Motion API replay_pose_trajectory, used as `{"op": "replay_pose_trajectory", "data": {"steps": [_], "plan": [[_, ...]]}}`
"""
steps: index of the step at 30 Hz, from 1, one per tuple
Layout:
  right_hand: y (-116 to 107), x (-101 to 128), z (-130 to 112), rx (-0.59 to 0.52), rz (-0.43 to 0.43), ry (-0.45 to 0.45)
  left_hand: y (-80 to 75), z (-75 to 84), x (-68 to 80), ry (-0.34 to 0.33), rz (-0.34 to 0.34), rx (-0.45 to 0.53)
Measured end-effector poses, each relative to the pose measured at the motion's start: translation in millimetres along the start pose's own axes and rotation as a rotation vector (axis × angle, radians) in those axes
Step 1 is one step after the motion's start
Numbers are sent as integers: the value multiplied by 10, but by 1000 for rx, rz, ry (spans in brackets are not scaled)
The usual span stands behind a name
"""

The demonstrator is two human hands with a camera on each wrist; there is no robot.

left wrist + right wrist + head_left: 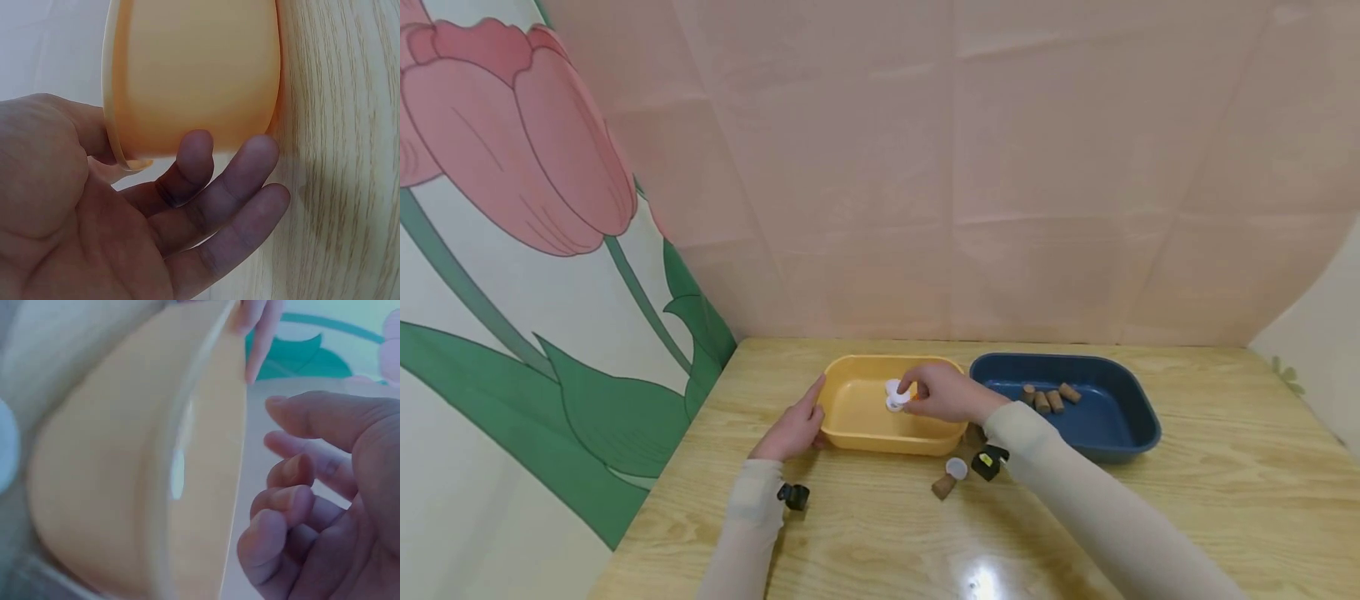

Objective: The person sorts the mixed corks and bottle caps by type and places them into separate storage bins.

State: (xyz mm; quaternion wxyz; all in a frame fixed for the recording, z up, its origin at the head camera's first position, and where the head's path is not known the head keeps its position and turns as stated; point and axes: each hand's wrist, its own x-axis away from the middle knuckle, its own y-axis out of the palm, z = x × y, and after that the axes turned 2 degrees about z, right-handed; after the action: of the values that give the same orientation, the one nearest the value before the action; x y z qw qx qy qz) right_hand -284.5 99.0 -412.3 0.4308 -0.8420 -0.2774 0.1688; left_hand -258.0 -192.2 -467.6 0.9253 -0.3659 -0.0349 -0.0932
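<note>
The left hand [790, 425] grips the left end of a yellow tub [880, 444]. In the left wrist view its thumb goes over the tub's rim [110, 81] and its other fingers curl along the outside wall. Over the middle of that tub is the right hand [943, 392], close above several small white round caps [892, 387] on the tub's floor. The right wrist view shows its thumb and forefinger apart, the other fingers loosely curled, with nothing between them.
To the right stands a dark blue tub [1093, 450] holding several brown corks [1055, 402]. A white cap [957, 468] and a cork [943, 487] lie on the wooden table [865, 533] in front of the yellow tub. A pink sheet [955, 183] covers the back.
</note>
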Motion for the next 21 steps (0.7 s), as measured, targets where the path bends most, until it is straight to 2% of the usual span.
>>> {"op": "replay_pose_trajectory", "data": {"steps": [3, 9, 21], "plan": [[36, 199, 3, -58, 3, -52, -4, -3, 0, 3, -2, -3], [139, 572, 37, -119, -54, -61, -27, -1, 21, 47, 1, -5], [245, 952, 181, -151, -92, -93, -35, 17, 29, 32, -1, -5]]}}
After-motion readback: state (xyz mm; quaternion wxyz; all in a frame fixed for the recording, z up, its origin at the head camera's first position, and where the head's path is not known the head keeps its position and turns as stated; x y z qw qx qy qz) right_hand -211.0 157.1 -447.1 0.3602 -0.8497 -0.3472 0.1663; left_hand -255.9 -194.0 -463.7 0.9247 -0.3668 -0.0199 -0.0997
